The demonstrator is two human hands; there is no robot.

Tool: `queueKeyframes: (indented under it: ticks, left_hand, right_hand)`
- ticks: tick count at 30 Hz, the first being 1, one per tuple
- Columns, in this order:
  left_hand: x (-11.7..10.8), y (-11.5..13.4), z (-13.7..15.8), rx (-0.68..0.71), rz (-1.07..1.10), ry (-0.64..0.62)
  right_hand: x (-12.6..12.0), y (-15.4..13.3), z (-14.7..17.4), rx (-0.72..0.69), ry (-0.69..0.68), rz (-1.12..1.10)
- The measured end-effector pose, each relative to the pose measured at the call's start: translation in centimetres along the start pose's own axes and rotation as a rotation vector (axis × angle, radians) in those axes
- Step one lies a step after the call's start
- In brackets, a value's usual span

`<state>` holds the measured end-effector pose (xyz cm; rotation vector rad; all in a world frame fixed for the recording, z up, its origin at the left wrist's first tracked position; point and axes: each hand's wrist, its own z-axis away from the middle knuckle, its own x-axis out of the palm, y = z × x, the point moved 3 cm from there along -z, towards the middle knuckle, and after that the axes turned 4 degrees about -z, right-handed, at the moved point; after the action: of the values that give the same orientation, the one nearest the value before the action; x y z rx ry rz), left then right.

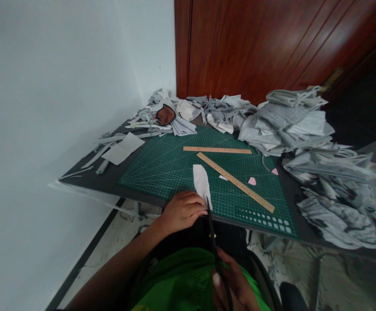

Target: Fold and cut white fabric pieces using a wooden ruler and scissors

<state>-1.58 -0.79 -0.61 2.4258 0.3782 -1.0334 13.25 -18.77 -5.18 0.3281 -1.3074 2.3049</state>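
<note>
Right hand (pixel 235 285), at the bottom of the frame, is curled around the handles of black scissors (pixel 215 248); how far the blades are parted is hard to tell in this dim, foreshortened view. Left hand (pixel 181 211), just left of lower centre, has its fingers drawn together on the near end of a white piece (pixel 201 179), which lies on the green mat (pixel 162 168) with the scissor tips over it. It looks like trimming in progress, and the next move calls for a steady hold with the fingertips clear of the blades. Farther out on the table (pixel 113 181) are two wooden rulers (pixel 216 150) right of centre, pink scraps (pixel 252 181) beyond them, and heaped grey cloth (pixel 288 125) at upper right
</note>
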Motion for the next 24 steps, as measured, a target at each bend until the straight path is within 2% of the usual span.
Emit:
queueKeyframes:
  ticks: [7, 13, 21, 24]
  left_hand:
    - [0.1, -0.1, 0.0, 0.009, 0.008, 0.002]
    - [0.0, 0.0, 0.0, 0.005, 0.013, 0.018]
    - [0.1, -0.1, 0.1, -0.003, 0.022, 0.007]
    - [-0.1, 0.0, 0.1, -0.037, 0.006, 0.046]
  right_hand:
    - [-1.0, -0.1, -0.2, 0.043, -0.066, 0.042]
    - [-0.8, 0.3, 0.1, 0.006, -0.039, 0.002]
    - [0.2, -2.3, 0.2, 0.068, -0.018, 0.027]
    - [0.6, -3.0, -0.3, 0.106, 0.004, 0.049]
